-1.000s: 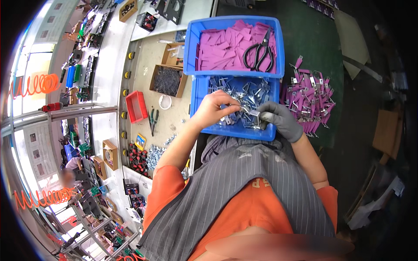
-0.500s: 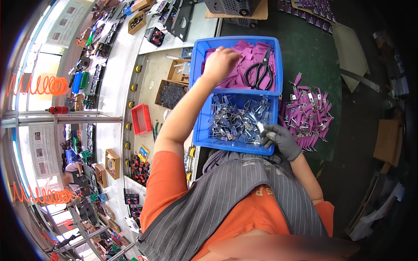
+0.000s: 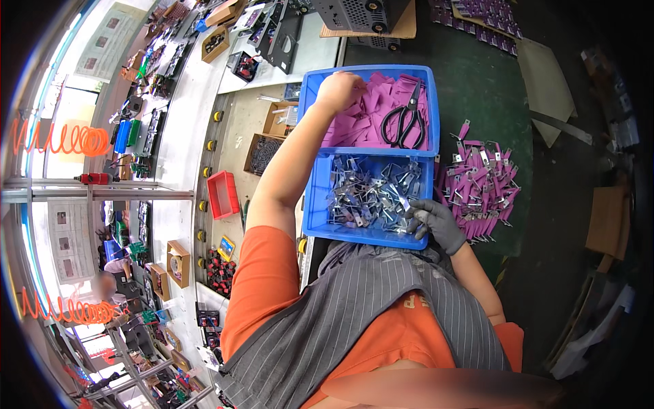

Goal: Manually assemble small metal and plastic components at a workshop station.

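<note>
My bare left hand [image 3: 340, 92] reaches over the left part of the far blue bin [image 3: 431, 102], its fingers bunched together and tips hidden from view. Under and beside it lie many flat pink sleeves [image 3: 375, 116]. Black-handled scissors [image 3: 404, 124] rest on the sleeves at the right side of that bin. My right hand [image 3: 441, 226], in a grey glove, is closed on a small metal bracket [image 3: 405, 204] above the right side of the near blue bin [image 3: 315, 217]. Loose metal brackets [image 3: 364, 194] fill that bin.
Right of the bins, a heap of brackets wearing pink sleeves [image 3: 480, 184] lies on the dark green table [image 3: 470, 88]. Perforated black metal housings [image 3: 361, 15] stand at the far side. A red tray [image 3: 223, 194] and a box of coiled dark material [image 3: 262, 155] sit to the left.
My left hand has shifted slightly left over the pink sleeves, its fingers drawn in. The right hand stays by the near bin with the bracket. The view has moved slightly.
</note>
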